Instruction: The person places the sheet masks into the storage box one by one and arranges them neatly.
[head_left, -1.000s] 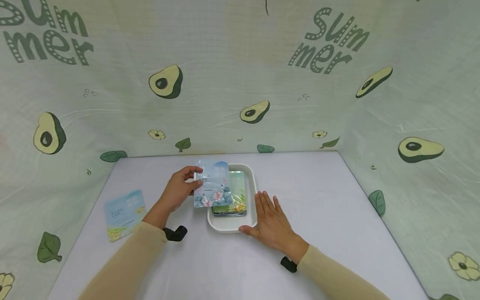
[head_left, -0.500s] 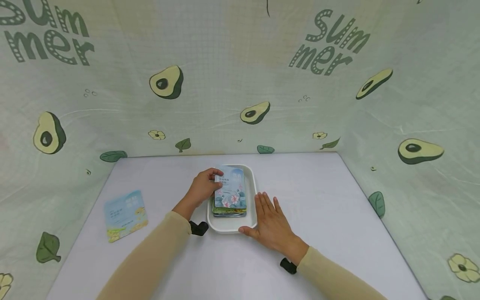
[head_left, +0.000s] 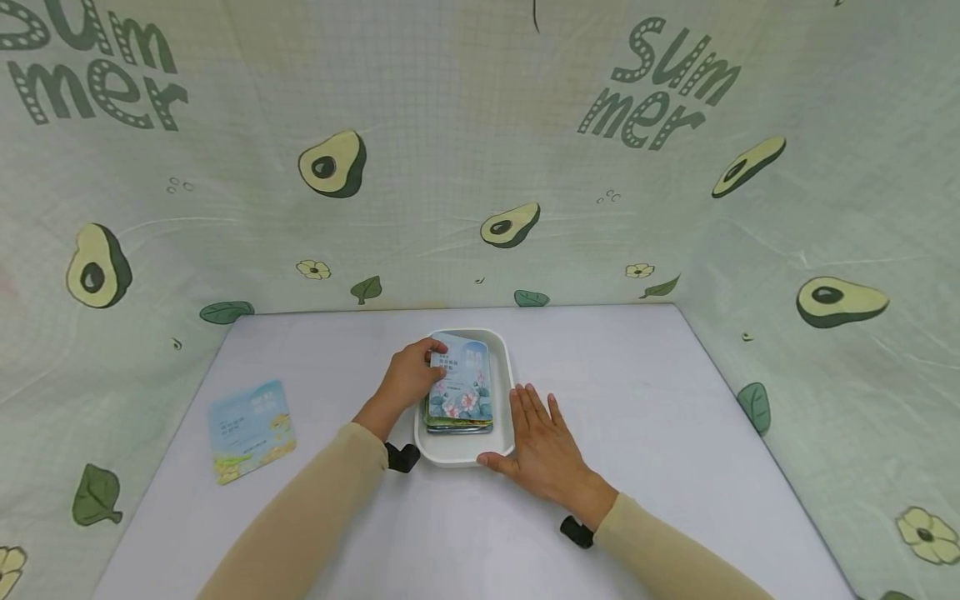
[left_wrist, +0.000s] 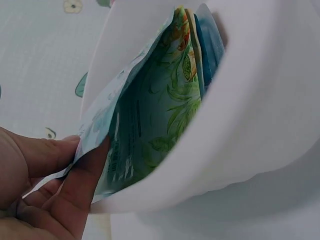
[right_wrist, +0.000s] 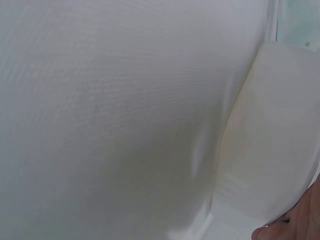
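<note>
In the head view a blue sachet with pink flowers lies over a stack of packets inside a white tray. My left hand pinches its left edge between thumb and fingers. The left wrist view shows that edge lifted, with a green leafy packet beneath it and more packets behind. My right hand has its fingers straight and rests against the tray's right side. Only a small part of the right hand shows in the right wrist view, beside the tray wall.
Another light-blue sachet with a yellow and green lower edge lies flat on the white table at the left. Cloth walls printed with avocados stand behind and at both sides.
My left hand has carried the flowered sachet rightward and down onto the stack in the tray, then shifted it only slightly. My right hand has stayed put.
</note>
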